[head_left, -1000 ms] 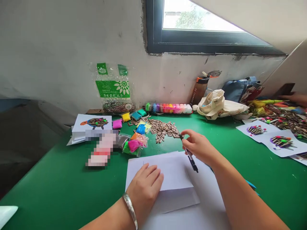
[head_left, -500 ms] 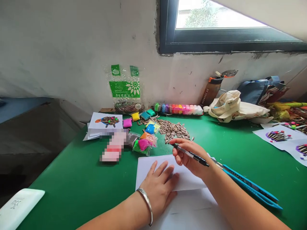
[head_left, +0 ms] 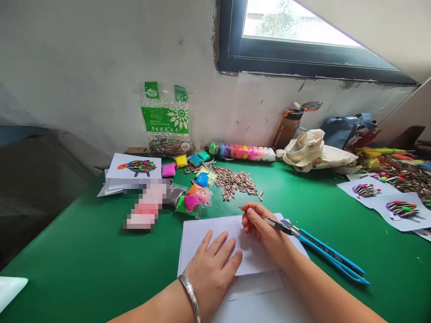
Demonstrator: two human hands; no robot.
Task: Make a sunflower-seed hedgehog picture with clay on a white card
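Note:
My left hand (head_left: 213, 264) lies flat on a sheet of white paper (head_left: 197, 229), fingers spread, a silver bangle at the wrist. My right hand (head_left: 264, 229) grips a black pen (head_left: 281, 225) over the right part of the sheet, its tip pointing to the far left, off the paper. Below this sheet lies more white paper (head_left: 259, 305) with a few short dark marks. Just right of my right hand, a blue utility knife (head_left: 332, 255) rests on the green table, its front end by the paper's corner.
Sunflower seeds (head_left: 235, 181) are heaped beyond the paper, with coloured clay packets (head_left: 191, 202) beside them. A seed-turtle picture (head_left: 136, 166) tops a paper stack at left. Against the wall stand a seed bag (head_left: 166, 121), bottle (head_left: 288, 128) and cloth bag (head_left: 313, 152). More seed pictures (head_left: 402, 208) lie right.
The view has shifted a little to the right. My right hand has come down closer to the paper with the pen; my left hand stays flat on the sheet.

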